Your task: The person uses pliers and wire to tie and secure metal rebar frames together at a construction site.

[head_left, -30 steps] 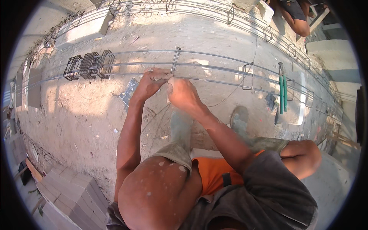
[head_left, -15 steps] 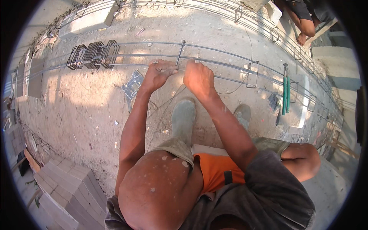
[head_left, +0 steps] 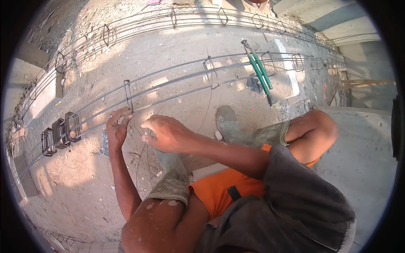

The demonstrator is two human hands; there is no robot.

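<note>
Long steel rebars (head_left: 164,82) run across the ground, with a squared steel stirrup (head_left: 128,95) standing around them. My left hand (head_left: 117,127) is at the stirrup's lower near corner, thumb and fingers closed on it. Just to its right, my right hand (head_left: 167,133) is held apart from the bars, its fingers curled toward the thumb. Whatever is in that pinch is too small to make out. A bundle of stirrups (head_left: 61,133) hangs on the bars at the left. Further right stands another stirrup (head_left: 211,72).
Green-handled cutters (head_left: 260,72) lie across the bars at the right, beside a dark crumpled scrap (head_left: 254,86). A second rebar cage (head_left: 194,17) stretches along the far side. Concrete blocks (head_left: 44,90) are at the far left. A blue patterned piece (head_left: 104,143) lies near my left wrist.
The view has turned, so the bars and both hands appear further left and lower. My right hand has drawn away from the bars to the right; my left hand stays at the stirrup.
</note>
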